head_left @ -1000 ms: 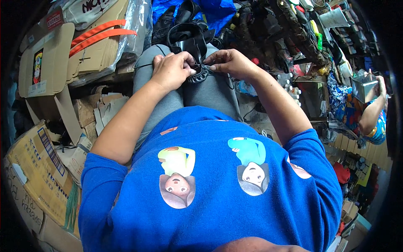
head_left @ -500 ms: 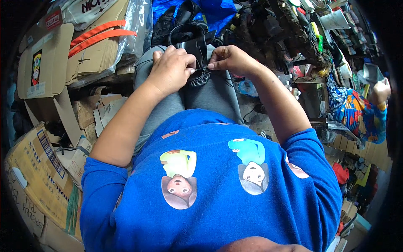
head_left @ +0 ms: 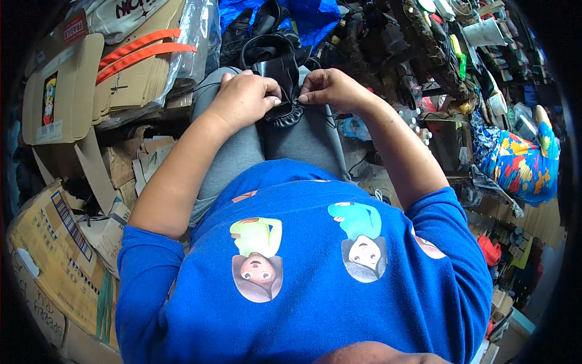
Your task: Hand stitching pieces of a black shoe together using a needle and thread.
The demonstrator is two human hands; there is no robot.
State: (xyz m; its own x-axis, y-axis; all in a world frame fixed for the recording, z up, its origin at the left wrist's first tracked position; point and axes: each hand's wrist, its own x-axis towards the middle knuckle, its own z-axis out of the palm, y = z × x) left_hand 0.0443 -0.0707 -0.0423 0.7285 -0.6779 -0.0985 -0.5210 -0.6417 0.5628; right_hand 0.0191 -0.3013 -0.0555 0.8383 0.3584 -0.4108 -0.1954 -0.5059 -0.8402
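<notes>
Black leather piece (head_left: 285, 119) on lap (head_left: 306, 145), 12 o'clock. Left hand (head_left: 242, 98) at its 10: fingers curled, pinch hidden, cannot tell. Right hand (head_left: 332, 91) at its 2: thumb and forefinger together. Uneven tugging could tear the gathered edge.

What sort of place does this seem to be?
Probably a crowded workshop, perhaps for leather goods or shoes: a shiny black leather-like piece is over the person's grey fabric trousers, with stacked flat brown cardboard at left and small white-capped bottles at right.
</notes>
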